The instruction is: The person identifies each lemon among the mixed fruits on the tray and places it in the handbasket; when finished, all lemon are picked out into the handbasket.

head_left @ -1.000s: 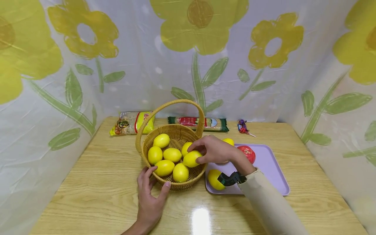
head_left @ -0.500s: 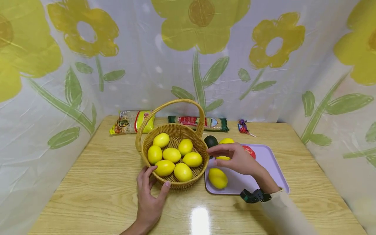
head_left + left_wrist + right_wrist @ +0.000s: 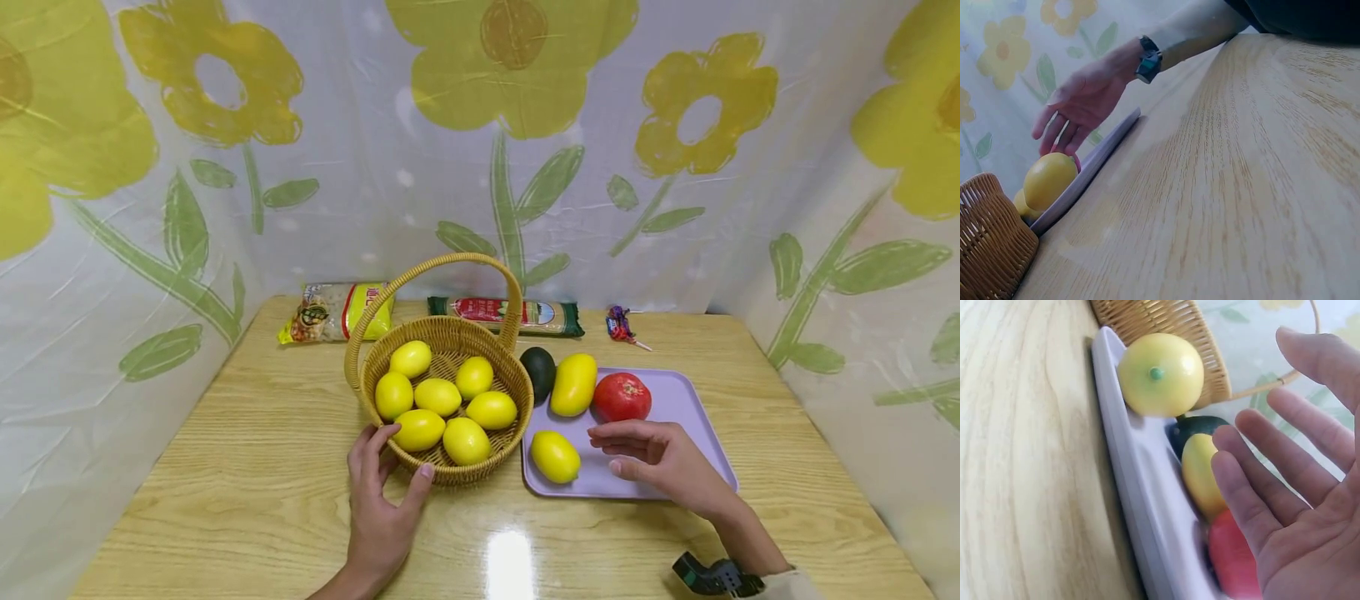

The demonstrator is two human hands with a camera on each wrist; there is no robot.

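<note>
My left hand (image 3: 384,508) holds the front-left rim of a round wicker basket (image 3: 468,477), index fingertip over the rim and thumb against the front. Several lemons lie in the basket, among them a lemon (image 3: 491,410) at its right side. With nothing in its grasp, my right hand (image 3: 667,462) hovers over a purple tray (image 3: 701,429), fingers extended. On the tray, a lemon (image 3: 556,457) lies at the front left. Behind it sit a yellow mango (image 3: 573,384), a red pomegranate (image 3: 622,397) and a dark green avocado (image 3: 537,375), partly hidden by the basket.
Along the back of the wooden table (image 3: 247,467) lie a yellow-and-clear food bag (image 3: 337,312), a long green-ended noodle packet (image 3: 506,317) and wrapped lollipops (image 3: 621,324). The basket's tall handle (image 3: 450,260) arches above it. Flower-printed curtains surround the table.
My right hand has let go of a lemon in the basket and moved right, over the tray. That lemon now lies among the others. My left hand stays on the rim.
</note>
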